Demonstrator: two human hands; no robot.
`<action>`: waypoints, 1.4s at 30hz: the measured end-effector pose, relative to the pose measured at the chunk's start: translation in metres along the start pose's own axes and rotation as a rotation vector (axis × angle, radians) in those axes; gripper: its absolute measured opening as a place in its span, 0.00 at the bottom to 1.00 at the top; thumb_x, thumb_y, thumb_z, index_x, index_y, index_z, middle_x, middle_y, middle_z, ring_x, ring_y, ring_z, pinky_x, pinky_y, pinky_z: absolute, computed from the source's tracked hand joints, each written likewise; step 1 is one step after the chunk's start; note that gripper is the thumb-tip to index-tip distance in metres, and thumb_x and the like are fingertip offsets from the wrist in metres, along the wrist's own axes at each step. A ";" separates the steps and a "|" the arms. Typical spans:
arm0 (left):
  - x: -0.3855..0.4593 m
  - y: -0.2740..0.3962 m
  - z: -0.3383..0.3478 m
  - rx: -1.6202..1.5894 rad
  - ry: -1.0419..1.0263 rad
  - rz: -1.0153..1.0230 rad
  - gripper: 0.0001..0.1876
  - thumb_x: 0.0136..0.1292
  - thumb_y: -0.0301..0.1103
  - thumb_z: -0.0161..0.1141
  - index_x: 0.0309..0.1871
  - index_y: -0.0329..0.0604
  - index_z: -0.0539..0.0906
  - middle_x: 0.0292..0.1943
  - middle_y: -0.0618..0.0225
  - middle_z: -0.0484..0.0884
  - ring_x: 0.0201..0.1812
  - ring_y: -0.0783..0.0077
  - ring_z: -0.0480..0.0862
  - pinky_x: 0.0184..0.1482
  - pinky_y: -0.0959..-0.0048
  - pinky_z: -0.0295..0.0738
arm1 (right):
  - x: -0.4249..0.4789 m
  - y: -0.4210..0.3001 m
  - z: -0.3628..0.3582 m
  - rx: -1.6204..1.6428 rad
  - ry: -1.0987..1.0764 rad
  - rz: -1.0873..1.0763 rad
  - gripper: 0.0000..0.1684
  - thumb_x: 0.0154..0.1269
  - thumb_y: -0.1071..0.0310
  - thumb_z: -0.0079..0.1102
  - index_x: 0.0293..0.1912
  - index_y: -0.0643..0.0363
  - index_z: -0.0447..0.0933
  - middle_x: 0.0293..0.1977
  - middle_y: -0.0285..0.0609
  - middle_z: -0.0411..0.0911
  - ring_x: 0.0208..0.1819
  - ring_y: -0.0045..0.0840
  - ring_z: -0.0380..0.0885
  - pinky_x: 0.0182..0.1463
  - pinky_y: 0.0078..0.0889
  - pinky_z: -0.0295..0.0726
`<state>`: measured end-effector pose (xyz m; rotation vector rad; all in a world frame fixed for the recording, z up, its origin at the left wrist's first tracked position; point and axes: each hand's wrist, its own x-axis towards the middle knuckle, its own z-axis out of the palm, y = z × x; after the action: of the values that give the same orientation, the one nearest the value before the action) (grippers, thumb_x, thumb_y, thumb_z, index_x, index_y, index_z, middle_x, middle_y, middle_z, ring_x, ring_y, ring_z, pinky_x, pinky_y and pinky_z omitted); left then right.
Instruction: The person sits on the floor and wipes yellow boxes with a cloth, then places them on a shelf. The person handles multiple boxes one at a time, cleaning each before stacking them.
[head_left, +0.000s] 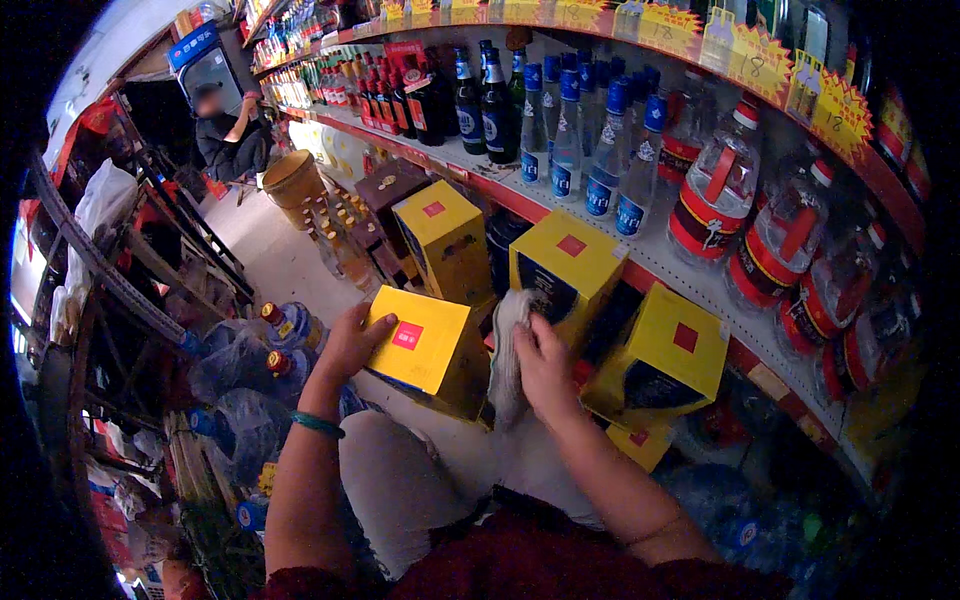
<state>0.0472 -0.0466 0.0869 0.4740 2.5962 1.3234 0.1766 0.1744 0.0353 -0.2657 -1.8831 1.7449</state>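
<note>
My left hand (358, 337) grips one end of a yellow cardboard box (439, 334) with a red square on its top, tilted in front of my knees. A pale cloth (510, 352) hangs from my right hand (546, 367), pinched between thumb and fingers beside the box's right side. Beyond the cloth stands a similar yellow and dark blue box (574, 259). To the right sits another yellow box (675, 345), with part of a further yellow box (637, 442) showing below it. A taller yellow box (442, 232) stands farther back on the left.
A shelf (510, 184) along the right carries clear bottles with blue caps (600, 180) and large red-labelled jugs (712, 195). Glass bottles (337, 232) and a tan bucket (289, 184) stand on the floor. Bagged plastic jugs (292, 330) crowd the left. A person (229, 135) sits farther back.
</note>
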 end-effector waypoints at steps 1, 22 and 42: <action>-0.003 -0.003 -0.001 -0.005 0.007 -0.002 0.19 0.62 0.40 0.61 0.45 0.29 0.78 0.30 0.61 0.83 0.30 0.75 0.81 0.33 0.73 0.75 | 0.007 -0.014 0.000 0.078 0.038 -0.012 0.15 0.66 0.64 0.51 0.45 0.67 0.72 0.34 0.55 0.77 0.37 0.41 0.78 0.41 0.37 0.73; 0.021 -0.037 0.002 0.024 0.058 0.045 0.20 0.71 0.41 0.46 0.49 0.30 0.77 0.39 0.55 0.83 0.41 0.69 0.80 0.47 0.70 0.72 | 0.015 -0.041 0.058 -0.663 -0.720 -0.927 0.16 0.59 0.63 0.55 0.48 0.49 0.78 0.54 0.34 0.75 0.57 0.30 0.73 0.59 0.33 0.73; -0.037 -0.037 0.053 -0.445 0.598 -0.163 0.31 0.66 0.46 0.57 0.64 0.35 0.61 0.59 0.52 0.66 0.57 0.67 0.70 0.58 0.72 0.65 | 0.084 -0.026 0.066 -0.694 -0.465 -0.281 0.15 0.64 0.62 0.45 0.38 0.58 0.79 0.35 0.53 0.80 0.38 0.47 0.79 0.43 0.47 0.76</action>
<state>0.0905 -0.0407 0.0267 -0.2414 2.5343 2.1581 0.0789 0.1567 0.0820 0.1703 -2.6700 0.9683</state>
